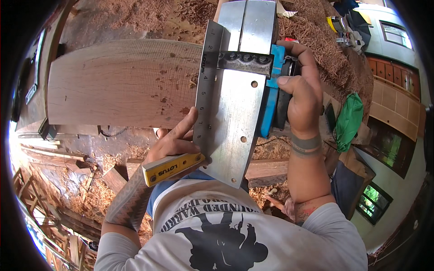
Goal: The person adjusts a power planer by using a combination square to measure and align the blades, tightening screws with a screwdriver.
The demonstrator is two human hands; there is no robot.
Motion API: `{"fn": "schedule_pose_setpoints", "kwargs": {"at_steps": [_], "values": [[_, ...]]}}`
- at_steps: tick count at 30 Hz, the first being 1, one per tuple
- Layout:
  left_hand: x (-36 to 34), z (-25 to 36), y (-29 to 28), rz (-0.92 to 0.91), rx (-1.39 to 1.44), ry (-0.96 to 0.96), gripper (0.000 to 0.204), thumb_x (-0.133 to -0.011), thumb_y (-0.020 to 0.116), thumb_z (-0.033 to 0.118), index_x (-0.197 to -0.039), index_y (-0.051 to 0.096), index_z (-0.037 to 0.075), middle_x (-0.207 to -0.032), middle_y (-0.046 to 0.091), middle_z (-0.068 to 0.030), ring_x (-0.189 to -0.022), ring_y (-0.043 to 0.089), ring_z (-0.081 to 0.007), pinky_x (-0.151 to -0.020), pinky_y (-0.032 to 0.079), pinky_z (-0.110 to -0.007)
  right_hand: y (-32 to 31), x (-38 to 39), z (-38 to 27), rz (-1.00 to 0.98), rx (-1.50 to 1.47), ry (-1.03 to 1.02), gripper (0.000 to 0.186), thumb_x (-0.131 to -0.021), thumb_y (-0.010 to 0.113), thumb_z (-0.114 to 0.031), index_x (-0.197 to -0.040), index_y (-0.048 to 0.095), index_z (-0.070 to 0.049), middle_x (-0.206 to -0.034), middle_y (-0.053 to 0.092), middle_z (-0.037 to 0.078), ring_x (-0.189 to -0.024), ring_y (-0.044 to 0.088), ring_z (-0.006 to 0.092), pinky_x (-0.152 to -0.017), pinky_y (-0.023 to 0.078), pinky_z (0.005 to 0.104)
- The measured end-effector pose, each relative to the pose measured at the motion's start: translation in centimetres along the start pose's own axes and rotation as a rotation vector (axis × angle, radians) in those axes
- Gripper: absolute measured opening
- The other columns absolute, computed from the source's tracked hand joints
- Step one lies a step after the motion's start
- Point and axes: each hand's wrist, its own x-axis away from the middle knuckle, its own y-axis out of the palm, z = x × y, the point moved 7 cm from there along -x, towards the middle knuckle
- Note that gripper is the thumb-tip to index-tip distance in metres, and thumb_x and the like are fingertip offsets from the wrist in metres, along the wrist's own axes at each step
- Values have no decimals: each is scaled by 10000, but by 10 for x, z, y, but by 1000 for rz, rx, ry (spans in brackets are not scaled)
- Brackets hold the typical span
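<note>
An electric planer [269, 110] with a blue and black body is held with its long metal sole [233, 117] facing up. The dark cutter block [246, 62], with several bolts, crosses the sole. My right hand [304, 97] is closed around the planer's right side, thumb and fingers at the blue and black housing. My left hand [174, 143] grips a try square [174, 168] by its yellow-edged stock, index finger stretched along the blade. The square's steel blade [205, 97] lies lengthwise along the sole's left edge, spanning the cutter block.
A wide wooden plank [120, 86] lies beyond my left hand. Reddish wood shavings [327, 67] cover much of the ground. Timber offcuts [54, 156] lie at the left. A green bag [349, 121] is at the right, near a white wall [400, 49] with windows.
</note>
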Motion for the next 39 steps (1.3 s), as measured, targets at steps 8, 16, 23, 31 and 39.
{"fn": "schedule_pose_setpoints", "kwargs": {"at_steps": [8,16,23,31,39], "values": [[-4,8,3,-42,34,171,490,-808,936,39,-1126,567,91,-1732,224,-319,-1607,237,-442,-1134,550,-553,-1,1,-8,-44,248,-176,91,-870,657,53,-956,680,73,-1252,660,190,-949,642,214,-855,548,335],[-9,18,0,67,114,172,391,-809,939,67,-1065,645,38,-1666,370,-330,-1533,413,-428,-1146,538,-495,-1,0,-4,-7,123,-154,214,-934,655,-4,-1128,690,79,-1169,682,136,-910,634,138,-824,542,290],[-9,17,-1,56,109,175,398,-810,938,71,-1078,644,42,-1674,360,-324,-1546,398,-418,-1148,541,-485,0,0,0,32,22,-93,246,-991,639,-57,-1216,680,33,-1053,697,49,-909,621,88,-824,517,253],[-8,15,1,45,109,176,396,-813,934,67,-1085,648,33,-1681,342,-330,-1548,399,-418,-1130,556,-482,-1,-3,1,35,41,-45,233,-995,650,-63,-1203,683,36,-1067,698,70,-921,627,103,-837,518,257],[-8,16,6,38,150,201,342,-838,907,27,-1069,656,12,-1676,325,-355,-1547,393,-424,-1151,529,-492,2,-1,-10,-57,121,-161,194,-884,671,-11,-1028,687,118,-1225,662,174,-972,643,179,-868,541,312]]}}
